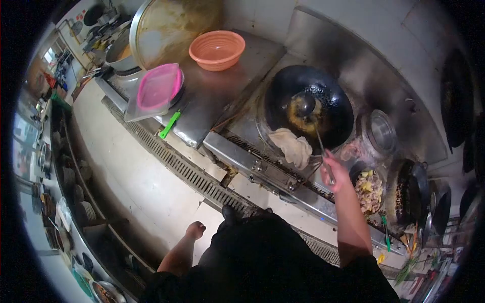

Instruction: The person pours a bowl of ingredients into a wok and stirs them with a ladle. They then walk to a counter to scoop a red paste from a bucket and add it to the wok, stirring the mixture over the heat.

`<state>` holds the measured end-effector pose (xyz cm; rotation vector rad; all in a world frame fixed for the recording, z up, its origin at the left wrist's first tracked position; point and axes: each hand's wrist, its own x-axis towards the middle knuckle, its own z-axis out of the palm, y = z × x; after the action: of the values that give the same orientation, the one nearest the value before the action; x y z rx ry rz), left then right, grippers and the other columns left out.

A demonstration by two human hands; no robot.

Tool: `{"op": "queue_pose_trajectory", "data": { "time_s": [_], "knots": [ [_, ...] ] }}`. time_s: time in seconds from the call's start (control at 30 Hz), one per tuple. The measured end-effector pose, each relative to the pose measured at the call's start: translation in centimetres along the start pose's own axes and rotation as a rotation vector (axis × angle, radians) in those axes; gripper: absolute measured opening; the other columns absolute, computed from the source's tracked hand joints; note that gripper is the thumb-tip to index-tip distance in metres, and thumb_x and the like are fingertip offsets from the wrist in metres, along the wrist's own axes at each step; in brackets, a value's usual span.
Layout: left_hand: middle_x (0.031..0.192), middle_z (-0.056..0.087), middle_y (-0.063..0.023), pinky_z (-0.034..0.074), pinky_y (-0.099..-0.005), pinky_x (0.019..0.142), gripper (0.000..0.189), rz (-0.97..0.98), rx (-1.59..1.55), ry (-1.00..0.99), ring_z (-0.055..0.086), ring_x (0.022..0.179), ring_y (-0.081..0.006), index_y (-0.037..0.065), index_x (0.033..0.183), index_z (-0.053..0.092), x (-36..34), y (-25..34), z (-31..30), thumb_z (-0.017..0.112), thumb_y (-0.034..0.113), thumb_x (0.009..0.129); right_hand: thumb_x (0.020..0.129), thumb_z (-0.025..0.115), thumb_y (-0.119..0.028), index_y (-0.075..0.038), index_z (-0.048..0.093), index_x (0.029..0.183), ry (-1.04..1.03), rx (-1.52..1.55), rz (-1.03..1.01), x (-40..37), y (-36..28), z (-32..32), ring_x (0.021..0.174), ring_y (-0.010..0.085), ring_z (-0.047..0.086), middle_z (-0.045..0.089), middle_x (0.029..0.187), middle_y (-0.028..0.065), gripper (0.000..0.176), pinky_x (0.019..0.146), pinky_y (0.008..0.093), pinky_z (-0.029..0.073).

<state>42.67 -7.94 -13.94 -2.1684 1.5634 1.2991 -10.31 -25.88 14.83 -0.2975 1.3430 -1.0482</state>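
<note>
Black shirt [288,262]: nearest the camera, filling the bottom middle of the view, with an arm coming out on either side.
Right hand [333,172]: fingers closed around the ladle's handle, just off the near right edge of the wok.
Left hand [196,230]: hangs low over the floor [131,166], well apart from the stove; its fingers look curled, but I cannot tell how tightly, or whether anything is inside.
Ladle [304,105]: its bowl is down in the wok [337,108], at the brown liquid [294,120]; the long axis slants from the hand forward and slightly left, bowl end pointing away from the person.
Step in hand: probably stirring or scooping the liquid — one picture cannot settle which.
Next move: seems to call for a firm grip and a level ladle bowl if lifted — clear of the cloth [293,146] by the wok's near rim.
Chopped food [370,191]: in a container right of the gripping hand.
</note>
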Motion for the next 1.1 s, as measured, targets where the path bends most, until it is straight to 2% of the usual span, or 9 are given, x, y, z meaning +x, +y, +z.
{"op": "queue_pose_trajectory", "data": {
  "time_s": [0.1, 0.2, 0.23, 0.4, 0.5, 0.67, 0.93, 0.97, 1.1],
  "knots": [
    [0.093, 0.063, -0.0177, 0.046, -0.039, 0.081, 0.028, 0.384, 0.33, 0.034, 0.058, 0.093, -0.0327, 0.008, 0.089, 0.064, 5.0, -4.9, 2.7, 0.055, 0.03, 0.076, 0.086, 0.052, -0.018, -0.024, 0.027, 0.136, 0.019, 0.106, 0.074, -3.5, 1.8, -0.7, 0.038, 0.0156, 0.041, 0.048, 0.06, 0.0051, 0.057, 0.032, 0.0286, 0.033],
    [0.095, 0.062, -0.0178, 0.046, -0.0391, 0.082, 0.027, -0.013, 0.045, -0.037, 0.058, 0.095, -0.0329, 0.007, 0.09, 0.064, 5.7, -5.5, 4.0, 0.054, 0.029, 0.077, 0.086, 0.052, -0.018, -0.024, 0.029, 0.135, 0.184, 0.025, -0.113, 0.7, 1.5, 1.2, 0.039, 0.0152, 0.043, 0.047, 0.059, 0.0048, 0.055, 0.031, 0.0288, 0.032],
    [0.098, 0.062, -0.0178, 0.046, -0.039, 0.083, 0.028, 0.275, 0.235, -0.002, 0.057, 0.096, -0.0328, 0.006, 0.092, 0.064, 6.9, -8.1, 5.6, 0.053, 0.028, 0.078, 0.086, 0.052, -0.017, -0.025, 0.03, 0.135, 0.206, 0.009, -0.092, 2.0, 0.5, 1.8, 0.039, 0.0151, 0.042, 0.047, 0.059, 0.0042, 0.054, 0.031, 0.0273, 0.031],
    [0.1, 0.062, -0.0173, 0.045, -0.0392, 0.084, 0.026, 0.065, 0.121, -0.092, 0.056, 0.097, -0.0347, 0.007, 0.092, 0.065, 1.9, 0.8, -0.8, 0.055, 0.027, 0.078, 0.086, 0.052, -0.019, -0.025, 0.029, 0.135, 0.029, 0.131, 0.083, -1.4, 0.4, -0.7, 0.036, 0.012, 0.04, 0.048, 0.059, 0.0031, 0.054, 0.029, 0.0247, 0.031],
    [0.095, 0.062, -0.0167, 0.046, -0.0406, 0.08, 0.024, 0.515, 0.647, 0.019, 0.058, 0.092, -0.0347, 0.005, 0.087, 0.064, 4.2, -1.3, 0.0, 0.055, 0.025, 0.076, 0.086, 0.051, -0.018, -0.022, 0.028, 0.136, 0.116, 0.055, -0.045, -2.4, 1.5, -0.6, 0.037, 0.0136, 0.038, 0.047, 0.058, 0.0034, 0.055, 0.029, 0.0254, 0.03],
    [0.088, 0.062, -0.0186, 0.046, -0.0427, 0.076, 0.023, 0.212, 0.18, -0.04, 0.057, 0.088, -0.0375, 0.003, 0.082, 0.062, 2.6, 1.0, -0.6, 0.051, 0.021, 0.077, 0.086, 0.05, -0.018, -0.023, 0.026, 0.136, 0.144, -0.048, -0.097, 1.7, -0.4, 1.0, 0.038, 0.0135, 0.04, 0.046, 0.057, 0.0027, 0.056, 0.029, 0.0256, 0.03],
    [0.088, 0.062, -0.0182, 0.047, -0.0423, 0.075, 0.02, 0.623, 0.462, 0.023, 0.057, 0.087, -0.0364, 0.003, 0.081, 0.063, 5.8, -3.5, 2.0, 0.052, 0.02, 0.076, 0.086, 0.052, -0.02, -0.029, 0.028, 0.134, 0.182, 0.044, -0.067, 1.2, 0.9, 2.0, 0.037, 0.0122, 0.039, 0.046, 0.058, 0.0025, 0.054, 0.031, 0.0247, 0.031],
    [0.088, 0.062, -0.0159, 0.047, -0.042, 0.076, 0.017, 0.141, 0.073, -0.048, 0.058, 0.088, -0.035, 0.005, 0.08, 0.063, 0.3, 2.3, -1.6, 0.052, 0.016, 0.074, 0.086, 0.052, -0.02, -0.029, 0.028, 0.134, 0.161, -0.001, -0.077, 2.9, 0.7, 1.7, 0.036, 0.0117, 0.037, 0.046, 0.058, 0.0028, 0.054, 0.03, 0.0227, 0.03],
    [0.092, 0.063, -0.0142, 0.047, -0.041, 0.078, 0.019, 0.181, 0.165, 0.008, 0.058, 0.09, -0.0332, 0.006, 0.084, 0.065, 2.5, 0.7, -1.1, 0.052, 0.018, 0.074, 0.086, 0.052, -0.019, -0.025, 0.03, 0.134, -0.035, 0.157, 0.144, -2.8, 0.3, -0.5, 0.034, 0.0132, 0.037, 0.046, 0.057, 0.003, 0.053, 0.029, 0.0245, 0.031]
  ]
}}
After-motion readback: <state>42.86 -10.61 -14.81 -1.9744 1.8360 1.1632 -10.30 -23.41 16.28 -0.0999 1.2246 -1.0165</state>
